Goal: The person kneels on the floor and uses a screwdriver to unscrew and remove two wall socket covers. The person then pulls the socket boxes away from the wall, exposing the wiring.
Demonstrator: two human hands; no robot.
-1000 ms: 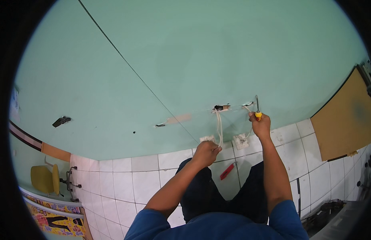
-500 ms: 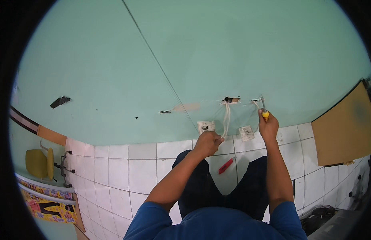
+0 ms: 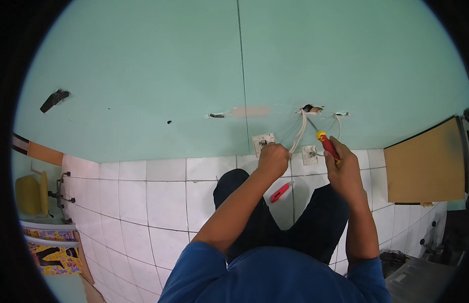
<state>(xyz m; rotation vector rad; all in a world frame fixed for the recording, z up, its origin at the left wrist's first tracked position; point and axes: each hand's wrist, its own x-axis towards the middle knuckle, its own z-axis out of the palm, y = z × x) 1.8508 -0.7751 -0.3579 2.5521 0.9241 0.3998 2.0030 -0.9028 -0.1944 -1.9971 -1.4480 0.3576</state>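
Observation:
My left hand (image 3: 275,157) is closed round the white cable (image 3: 301,132) that hangs from a ragged hole (image 3: 312,108) in the green wall. Beside its fingers is a white wall plate (image 3: 256,146), partly covered by the hand. A red and yellow screwdriver (image 3: 329,146) is gripped in my right hand (image 3: 345,169). Its shaft slants up and left, with the tip close to the ragged hole. Below the screwdriver, a second white plate (image 3: 309,155) hangs at a thin cable from a smaller slit (image 3: 341,114) on the right.
A red utility knife (image 3: 280,193) lies on the white tiles between my knees. To the right a brown board (image 3: 424,164) leans by the wall. A yellow-green chair (image 3: 32,196) stands at the far left. Another opening (image 3: 217,116) is cut in the wall.
The screwdriver has moved from the right-hand slit toward the larger hole, and its handle now tilts across my right hand. My left hand keeps hold of the cable. The view has shifted.

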